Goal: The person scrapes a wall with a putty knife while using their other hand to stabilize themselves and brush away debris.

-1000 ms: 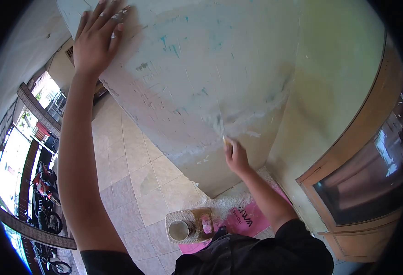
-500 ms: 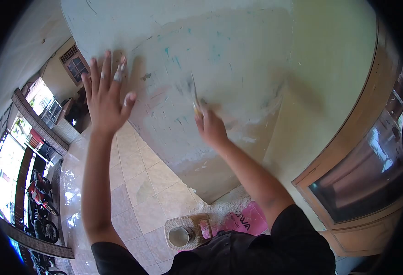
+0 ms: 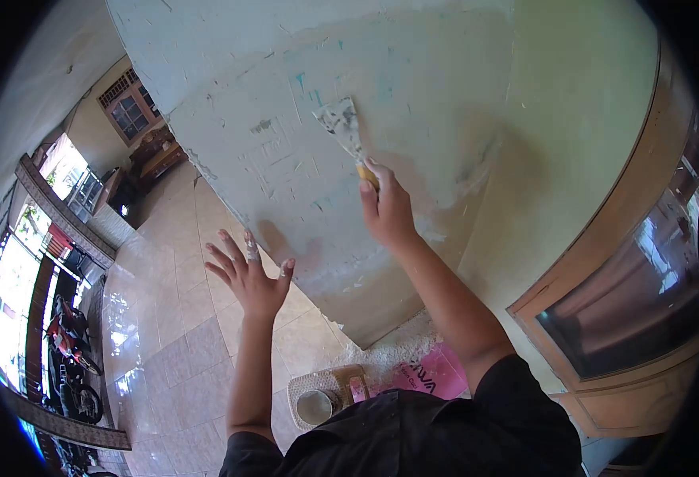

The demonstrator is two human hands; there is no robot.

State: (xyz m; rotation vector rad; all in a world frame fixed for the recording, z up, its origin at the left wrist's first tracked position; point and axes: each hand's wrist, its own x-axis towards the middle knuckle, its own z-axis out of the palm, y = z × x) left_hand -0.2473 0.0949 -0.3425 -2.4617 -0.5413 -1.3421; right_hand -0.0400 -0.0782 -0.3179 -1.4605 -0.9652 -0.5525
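My right hand (image 3: pixel 388 205) is wrapped round the yellow handle of a putty knife (image 3: pixel 343 125). Its wide blade, smeared with white and dark residue, lies at the patchy, scraped wall (image 3: pixel 437 103); whether it presses on the surface I cannot tell. Thin scratches, turquoise flecks and a small dark chip mark the wall around the blade. My left hand (image 3: pixel 256 280) is open, fingers spread, near the wall's left edge and holding nothing. White residue coats some of its fingertips.
Below, a woven stool (image 3: pixel 295 383) bears a round container (image 3: pixel 314 407). Beside it lie a pink sheet (image 3: pixel 437 374) and pale scrapings on the tiled floor (image 3: pixel 198 350). A wood-framed glass panel (image 3: pixel 628 294) stands right; motorcycles (image 3: pixel 71 342) are at far left.
My left hand has come away from the wall's upper left edge and dropped down and right. The putty knife has shifted slightly, and its blade now shows broad side on.
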